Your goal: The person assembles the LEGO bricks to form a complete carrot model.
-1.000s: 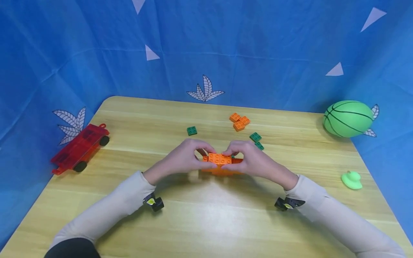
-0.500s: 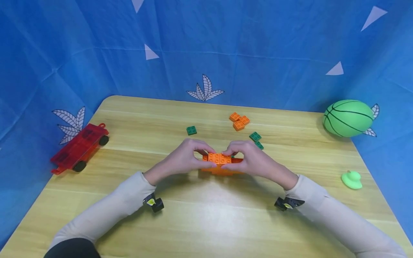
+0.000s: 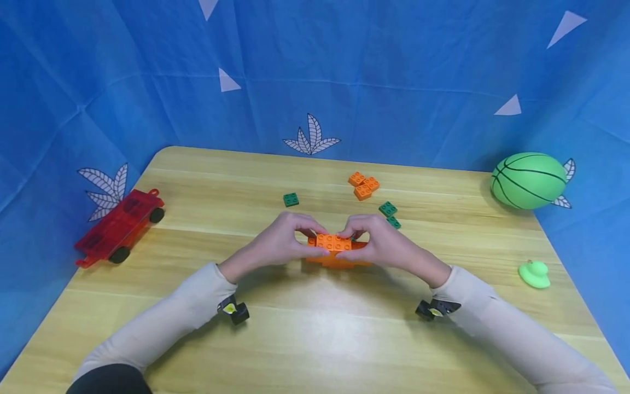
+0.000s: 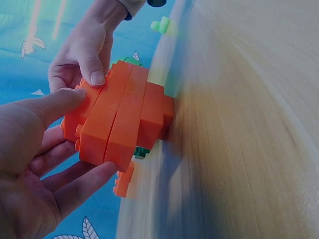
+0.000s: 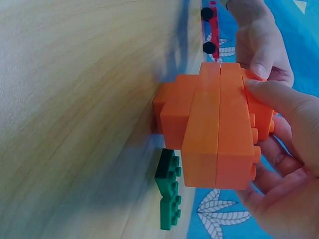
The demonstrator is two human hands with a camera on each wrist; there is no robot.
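An orange toy brick stack stands on the table between both hands. It is narrow at the base, steps out wider above, and has a shorter top layer with studs facing up. My left hand pinches the top layer's left end, thumb on the near side and fingers behind. From the other end my right hand grips the top layer the same way. In the left wrist view the thumbs lie close together on the top orange bricks. The wider layers show just below in the right wrist view.
Behind the stack lie a green brick, loose orange bricks and more green bricks. A red wheeled toy wagon is at left. A green ball and a green toy duck sit at right. Blue cloth surrounds the table.
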